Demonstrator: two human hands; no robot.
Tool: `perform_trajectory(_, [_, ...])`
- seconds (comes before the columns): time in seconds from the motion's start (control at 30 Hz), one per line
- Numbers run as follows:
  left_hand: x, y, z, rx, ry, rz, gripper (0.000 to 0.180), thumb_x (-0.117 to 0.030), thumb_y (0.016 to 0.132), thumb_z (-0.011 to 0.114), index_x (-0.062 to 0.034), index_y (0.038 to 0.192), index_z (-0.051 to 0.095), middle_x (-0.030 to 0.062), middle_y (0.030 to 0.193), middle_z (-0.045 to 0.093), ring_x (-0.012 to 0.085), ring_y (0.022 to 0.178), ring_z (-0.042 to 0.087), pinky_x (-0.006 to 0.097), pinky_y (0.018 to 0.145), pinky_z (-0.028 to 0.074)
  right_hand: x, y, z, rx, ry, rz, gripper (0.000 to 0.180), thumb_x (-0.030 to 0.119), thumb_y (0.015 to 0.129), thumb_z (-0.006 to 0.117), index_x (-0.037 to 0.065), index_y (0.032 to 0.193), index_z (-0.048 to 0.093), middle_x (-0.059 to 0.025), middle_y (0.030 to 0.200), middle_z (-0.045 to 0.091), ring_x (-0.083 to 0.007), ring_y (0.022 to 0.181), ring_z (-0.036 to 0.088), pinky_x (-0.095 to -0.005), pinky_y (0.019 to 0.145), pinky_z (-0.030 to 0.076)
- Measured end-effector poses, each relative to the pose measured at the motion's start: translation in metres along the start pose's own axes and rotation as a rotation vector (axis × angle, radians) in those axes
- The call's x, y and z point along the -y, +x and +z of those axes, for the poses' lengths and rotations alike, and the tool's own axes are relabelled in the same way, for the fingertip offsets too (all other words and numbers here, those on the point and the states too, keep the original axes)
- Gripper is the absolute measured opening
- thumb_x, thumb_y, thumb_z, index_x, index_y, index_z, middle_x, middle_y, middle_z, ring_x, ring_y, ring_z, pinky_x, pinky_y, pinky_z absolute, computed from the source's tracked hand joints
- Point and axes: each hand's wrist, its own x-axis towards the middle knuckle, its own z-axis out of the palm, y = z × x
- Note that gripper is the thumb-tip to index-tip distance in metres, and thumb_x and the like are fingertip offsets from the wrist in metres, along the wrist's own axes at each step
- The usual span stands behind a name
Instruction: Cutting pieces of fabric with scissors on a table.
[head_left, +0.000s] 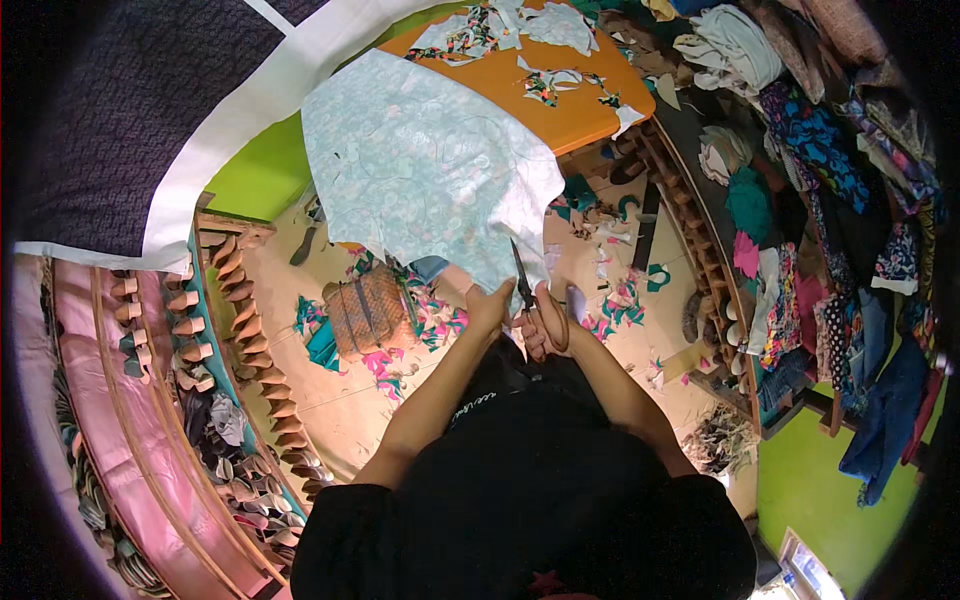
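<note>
A large pale blue-green fabric sheet [410,170] with faint drawn outlines spreads over the near part of an orange table and hangs off its front edge toward me. My left hand [490,306] pinches the hanging near edge of this sheet. In my right hand [545,325] is a pair of scissors [522,275], fingers through the handles. The dark blades point away from me and lie against the fabric just right of my left hand. How far the blades are apart is hard to make out.
Fabric scraps lie on the orange table [570,110] and on the tiled floor around a woven brown bundle [368,312]. Wooden racks with shoe lasts [250,340] stand at left. Piled clothes and cloth [800,190] fill the right side.
</note>
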Motion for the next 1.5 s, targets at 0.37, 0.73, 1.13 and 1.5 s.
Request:
perform_trajectory(0.37, [0.009, 0.008, 0.0, -0.002, -0.09, 0.06, 0.029, -0.007, 0.067, 0.064, 0.0068, 0.084, 0.045, 0.0099, 0.074, 0.053, 0.0166, 0.062, 0.052, 0.027, 0.05, 0.042, 0.002, -0.006, 0.005, -0.016, 0.011, -0.019, 0.086, 0.084, 0.052, 0.02, 0.004, 0.077, 0.042, 0.0054, 0.049, 0.024, -0.0062, 0.034, 0.021, -0.0217, 0.035, 0.023])
perform_trajectory(0.73, [0.002, 0.008, -0.003, 0.01, 0.053, -0.088, 0.03, -0.009, 0.066, 0.065, 0.0051, 0.08, 0.043, 0.0079, 0.066, 0.05, 0.0134, 0.045, 0.046, 0.024, 0.033, 0.032, -0.003, 0.004, 0.005, 0.035, 0.106, -0.014, 0.085, 0.083, 0.053, 0.022, 0.004, 0.076, 0.041, 0.0064, 0.046, 0.022, -0.0058, 0.034, 0.019, -0.0216, 0.035, 0.021])
perform_trajectory(1.13, [-0.008, -0.003, 0.005, -0.066, -0.002, -0.064, 0.027, -0.008, 0.066, 0.064, 0.0043, 0.079, 0.045, 0.0081, 0.066, 0.051, 0.0137, 0.045, 0.047, 0.024, 0.035, 0.034, -0.001, 0.004, 0.006, 0.011, 0.14, -0.034, 0.079, 0.081, 0.057, 0.021, 0.005, 0.07, 0.041, 0.0068, 0.044, 0.021, -0.0051, 0.032, 0.018, -0.0205, 0.034, 0.02])
perform_trajectory(1.5, [-0.008, 0.015, -0.004, -0.085, -0.063, -0.021, 0.025, -0.003, 0.07, 0.06, 0.0013, 0.089, 0.046, 0.0072, 0.076, 0.054, 0.014, 0.06, 0.052, 0.025, 0.048, 0.041, 0.004, -0.025, 0.014, -0.224, -0.274, -0.03, 0.074, 0.075, 0.063, 0.03, 0.004, 0.076, 0.045, -0.0007, 0.048, 0.037, -0.0096, 0.036, 0.033, -0.0232, 0.034, 0.028])
